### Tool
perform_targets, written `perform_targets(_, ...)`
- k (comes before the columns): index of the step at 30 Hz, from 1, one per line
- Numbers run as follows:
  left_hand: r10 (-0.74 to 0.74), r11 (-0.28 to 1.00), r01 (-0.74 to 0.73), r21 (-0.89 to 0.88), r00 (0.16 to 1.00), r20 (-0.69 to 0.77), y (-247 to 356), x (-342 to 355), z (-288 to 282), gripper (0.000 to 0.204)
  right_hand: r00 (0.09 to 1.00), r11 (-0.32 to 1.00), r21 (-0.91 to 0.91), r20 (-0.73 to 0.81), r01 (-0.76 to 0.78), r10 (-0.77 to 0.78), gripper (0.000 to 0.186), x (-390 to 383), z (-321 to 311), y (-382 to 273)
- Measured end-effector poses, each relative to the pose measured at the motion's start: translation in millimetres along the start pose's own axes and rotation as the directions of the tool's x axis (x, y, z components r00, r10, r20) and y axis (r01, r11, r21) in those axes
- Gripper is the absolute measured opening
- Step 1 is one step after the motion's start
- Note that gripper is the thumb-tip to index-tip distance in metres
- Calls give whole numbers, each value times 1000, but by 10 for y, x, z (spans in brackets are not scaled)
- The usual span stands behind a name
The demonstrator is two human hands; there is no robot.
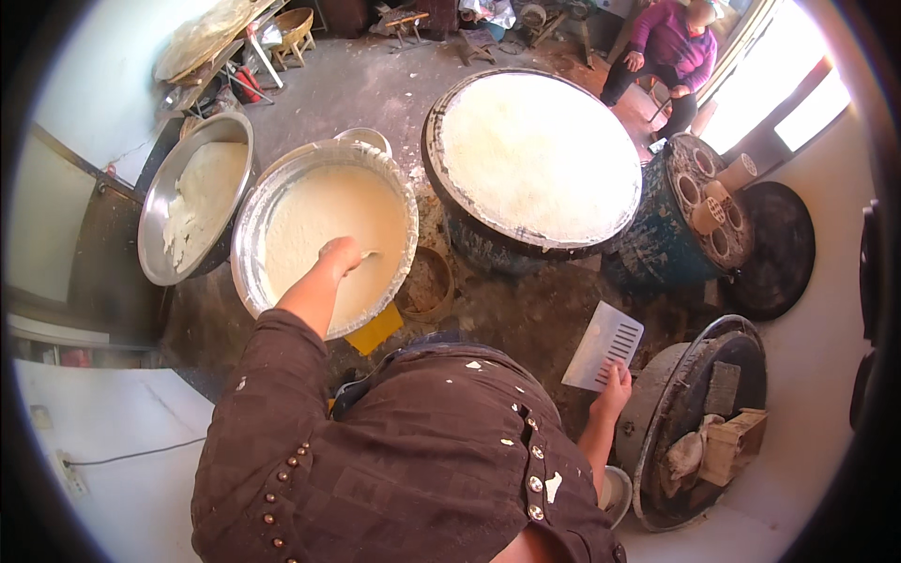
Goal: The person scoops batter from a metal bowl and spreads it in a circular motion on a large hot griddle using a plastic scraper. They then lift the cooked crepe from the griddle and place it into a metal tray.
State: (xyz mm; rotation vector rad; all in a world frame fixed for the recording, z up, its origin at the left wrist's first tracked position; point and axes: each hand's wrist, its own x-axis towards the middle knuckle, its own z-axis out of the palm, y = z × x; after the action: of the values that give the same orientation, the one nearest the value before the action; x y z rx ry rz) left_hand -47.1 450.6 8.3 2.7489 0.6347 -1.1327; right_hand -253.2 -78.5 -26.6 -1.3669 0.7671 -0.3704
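My left hand (341, 253) is closed in a fist over a wide metal basin (246, 249) of creamy, pale batter (314, 202). A short pale end of a utensil (371, 253) sticks out beside the fist; the rest of it is hidden. Down at my right side, my right hand (615, 383) grips one corner of a flat white rectangular plate (593, 349) with a row of dark slots. Its thumb lies across the plate's face. The plate hangs in the air, apart from the vessels around it.
A broad round tub (436, 178) brimming with white stuff stands ahead. On the left leans a steel basin (150, 253) with pale dough-like paste. To the right are a teal barrel (657, 249) topped with perforated cylinders, and a lidded drum (648, 403). A person (671, 47) sits far right.
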Motion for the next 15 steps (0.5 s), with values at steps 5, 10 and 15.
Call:
perform_targets(5,70,996,-84,-26,939,-336,127,-168,95,22,1000,999,-31,-13,-19,19,21,-186,-283,138)
perform_targets(10,63,996,-80,-43,949,-308,109,-118,154,24,999,999,-37,-31,24,-26,23,-302,-517,154)
perform_targets(15,50,996,-73,-57,940,-338,170,-119,313,26,999,999,-52,-48,-10,8,23,-339,-588,80)
